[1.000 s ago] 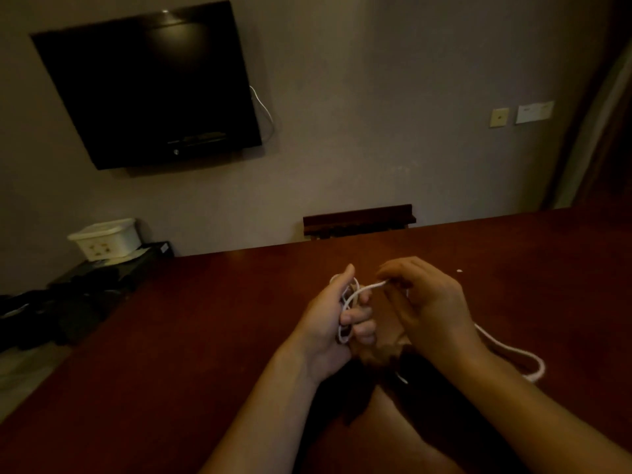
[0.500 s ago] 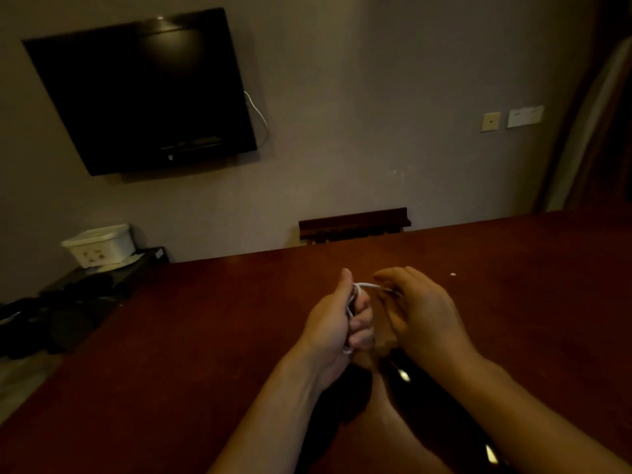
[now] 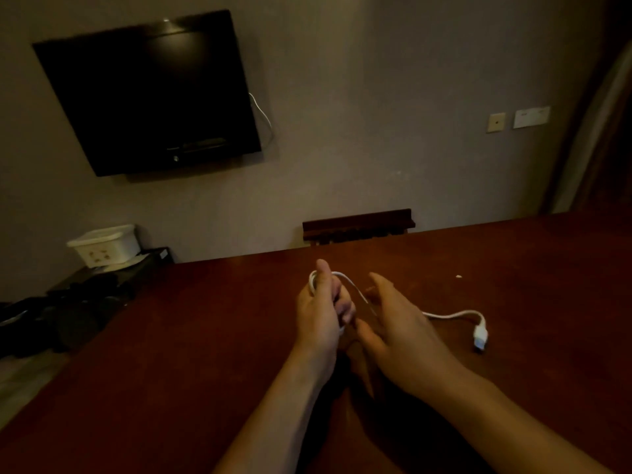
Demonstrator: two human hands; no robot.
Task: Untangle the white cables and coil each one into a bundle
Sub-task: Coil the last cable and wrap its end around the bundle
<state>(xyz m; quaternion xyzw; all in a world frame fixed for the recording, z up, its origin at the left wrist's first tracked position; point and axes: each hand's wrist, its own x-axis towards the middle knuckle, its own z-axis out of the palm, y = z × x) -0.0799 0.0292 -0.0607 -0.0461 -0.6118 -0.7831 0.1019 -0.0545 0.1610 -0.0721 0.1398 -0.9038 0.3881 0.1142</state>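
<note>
My left hand (image 3: 323, 309) grips a coiled white cable (image 3: 355, 292) over the dark red table (image 3: 205, 336); small loops stick out by the thumb. From the fist the cable runs right, passes behind my right hand (image 3: 396, 323), and lies on the table, ending in a white plug (image 3: 480, 335). My right hand hovers beside the left with fingers straight and spread; the cable passes under or behind it, and no grip on it shows. I see only this one cable.
A black TV (image 3: 150, 94) hangs on the wall at upper left. A white box (image 3: 106, 244) sits on a low dark stand left of the table. A dark chair back (image 3: 357, 225) stands at the table's far edge. A white speck (image 3: 458, 276) lies on the table.
My right hand let go of the cable and opened its fingers. The cable's free end with the plug now lies in view on the table at the right.
</note>
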